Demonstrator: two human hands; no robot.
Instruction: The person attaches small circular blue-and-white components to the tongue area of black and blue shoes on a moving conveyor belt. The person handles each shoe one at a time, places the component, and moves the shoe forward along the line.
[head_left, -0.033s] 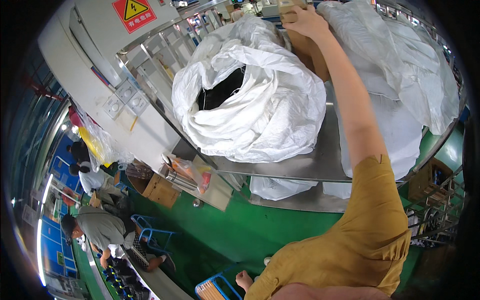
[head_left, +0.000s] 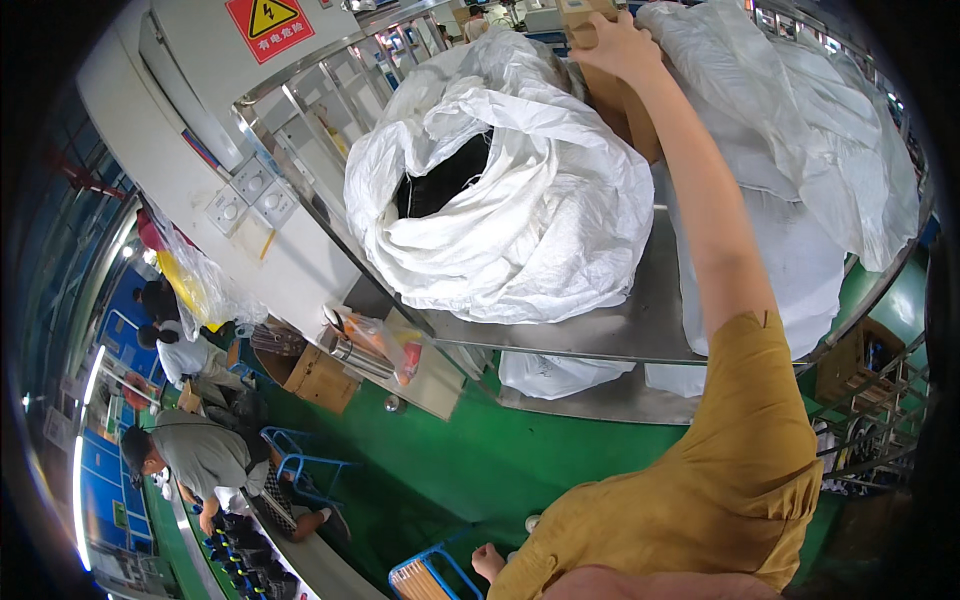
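Observation:
My right arm reaches up and away to a brown cardboard box (head_left: 608, 95) standing between two large white woven sacks. My right hand (head_left: 618, 48) is bent over the box's upper part, thumb and fingers gripping the cardboard. Left of it, the nearer white sack (head_left: 540, 240) lies with its mouth gathered, and dark contents (head_left: 445, 180) show through the gap. The other white sack (head_left: 770, 260) is to the right, under a loose translucent cover. My left hand (head_left: 488, 562) hangs low beside my body with its fingers curled, and nothing shows in it.
The sacks rest on a metal rack (head_left: 570, 338) with a lower shelf. A white cabinet (head_left: 200, 80) with dials stands at left. A blue-framed stool (head_left: 425, 575) is near my left hand. At lower left, a person (head_left: 205, 455) sits by a line of dark items.
My right hand has shifted slightly to the right at the cardboard box, its fingers a little more spread. The sacks and my left hand look unchanged.

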